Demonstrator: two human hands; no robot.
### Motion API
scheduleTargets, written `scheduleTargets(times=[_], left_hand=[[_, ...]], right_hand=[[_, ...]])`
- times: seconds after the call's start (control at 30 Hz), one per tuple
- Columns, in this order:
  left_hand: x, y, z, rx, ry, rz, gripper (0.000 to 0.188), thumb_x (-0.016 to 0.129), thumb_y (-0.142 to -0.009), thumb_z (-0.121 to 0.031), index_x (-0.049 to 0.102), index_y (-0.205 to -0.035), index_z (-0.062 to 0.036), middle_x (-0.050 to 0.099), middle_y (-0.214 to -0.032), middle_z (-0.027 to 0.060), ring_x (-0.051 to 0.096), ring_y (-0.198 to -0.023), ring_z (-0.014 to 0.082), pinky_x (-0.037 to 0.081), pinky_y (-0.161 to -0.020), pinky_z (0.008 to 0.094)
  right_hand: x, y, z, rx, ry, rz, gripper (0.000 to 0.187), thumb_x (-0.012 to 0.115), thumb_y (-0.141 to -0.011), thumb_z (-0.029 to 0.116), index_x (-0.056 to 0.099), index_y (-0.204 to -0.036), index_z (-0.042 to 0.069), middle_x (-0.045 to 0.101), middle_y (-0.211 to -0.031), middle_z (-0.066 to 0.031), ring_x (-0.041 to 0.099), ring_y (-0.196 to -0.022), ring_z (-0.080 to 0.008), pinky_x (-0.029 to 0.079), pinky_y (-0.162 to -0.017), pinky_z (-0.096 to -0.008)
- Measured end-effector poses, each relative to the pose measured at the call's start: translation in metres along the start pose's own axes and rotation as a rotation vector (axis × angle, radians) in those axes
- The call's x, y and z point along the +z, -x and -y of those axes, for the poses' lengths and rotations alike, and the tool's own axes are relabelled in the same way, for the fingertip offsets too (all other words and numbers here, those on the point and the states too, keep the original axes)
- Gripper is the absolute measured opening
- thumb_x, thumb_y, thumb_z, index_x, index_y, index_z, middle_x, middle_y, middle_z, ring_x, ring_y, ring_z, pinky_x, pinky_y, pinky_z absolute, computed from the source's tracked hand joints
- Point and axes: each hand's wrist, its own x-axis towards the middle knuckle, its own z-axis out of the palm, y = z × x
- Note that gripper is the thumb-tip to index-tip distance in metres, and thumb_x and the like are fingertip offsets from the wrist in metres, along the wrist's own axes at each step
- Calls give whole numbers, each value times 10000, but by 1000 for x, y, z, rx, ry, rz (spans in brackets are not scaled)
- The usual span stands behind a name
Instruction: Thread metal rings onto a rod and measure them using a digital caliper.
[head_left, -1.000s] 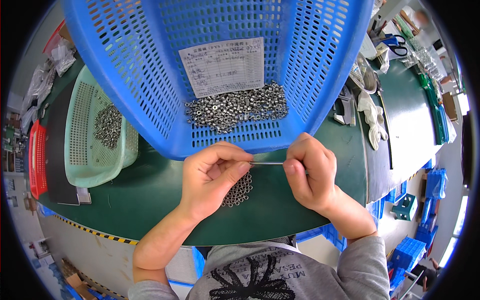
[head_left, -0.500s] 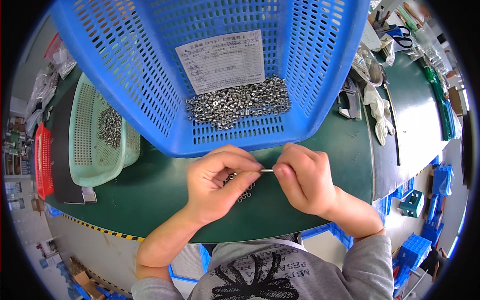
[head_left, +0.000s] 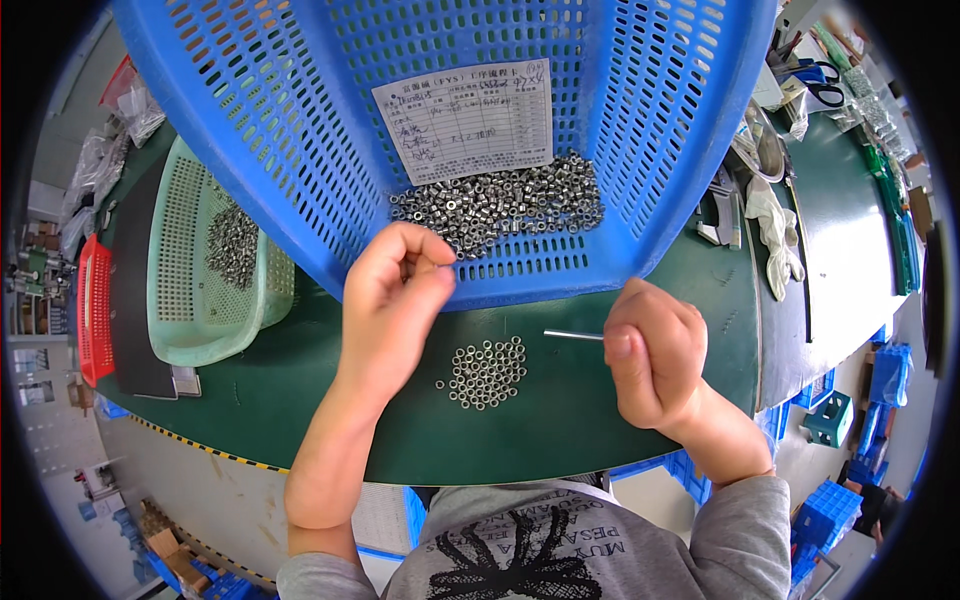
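Note:
My right hand is closed around a thin, straight metal pin, which sticks out to the left over the table. My left hand is at the front rim of a blue perforated basket, thumb and fingertips pinched together. Whatever small thing they may hold is hidden. Inside the basket, just beyond those fingertips, lies a heap of small shiny metal rings. A paper form rests above the heap. Between my hands, a single-layer cluster of similar metal rings lies on the green tabletop.
A pale green basket with more metal parts stands on the left, beside a red basket. To the right lie a white glove and black-handled scissors. The table's curved front edge runs close to my body.
My left hand has left the pin and moved up to the blue basket's rim. My right hand has shifted right with the pin, uncovering the ring cluster. The view has shifted slightly.

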Motion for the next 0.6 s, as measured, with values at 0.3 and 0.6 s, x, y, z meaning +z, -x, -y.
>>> scheduleTargets(times=[0.3, 0.6], left_hand=[[13, -17, 11, 601, -976, -117, 91, 615, -670, 20, 580, -749, -9, 486, -657, 54, 481, -525, 175, 385, -469, 282], [19, 4, 1, 313, -448, -5, 90, 617, -714, 1, 582, -790, -30, 580, -733, 10, 469, -548, 5, 313, -437, 156]], right_hand=[[-1, 2, -2, -52, 66, 28, 108, 569, -696, 40, 482, -631, 37, 439, -521, -46, 410, -372, -190, 323, -341, -281], [2, 3, -4, -39, 71, 17, 101, 575, -701, 22, 483, -661, 31, 459, -550, -55, 442, -393, -200, 334, -344, -295]])
